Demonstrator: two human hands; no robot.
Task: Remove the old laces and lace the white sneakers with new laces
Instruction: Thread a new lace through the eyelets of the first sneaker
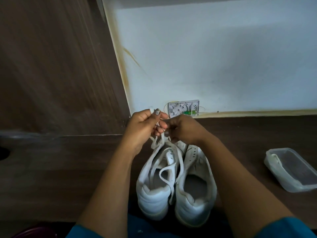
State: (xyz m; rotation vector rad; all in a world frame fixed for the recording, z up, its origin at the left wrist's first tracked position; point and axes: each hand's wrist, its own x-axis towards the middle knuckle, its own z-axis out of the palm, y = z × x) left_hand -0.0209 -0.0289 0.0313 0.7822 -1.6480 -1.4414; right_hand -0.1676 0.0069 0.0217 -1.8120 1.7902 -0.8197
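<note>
Two white sneakers stand side by side on the dark wooden table, heels toward me: the left sneaker (154,186) and the right sneaker (195,191). A white lace (165,170) runs loosely over the left sneaker's opening and up to my hands. My left hand (145,127) pinches the lace end above the toes, thumb and fingers curled. My right hand (185,129) is beside it, fingers curled round the same lace. The toes of both sneakers are hidden behind my hands.
A clear plastic container (291,169) holding something white sits on the table at the right. A small white wall box (184,108) is fixed low on the pale wall behind. A brown wooden panel (60,66) stands at the left. A round hole (4,152) marks the table's left edge.
</note>
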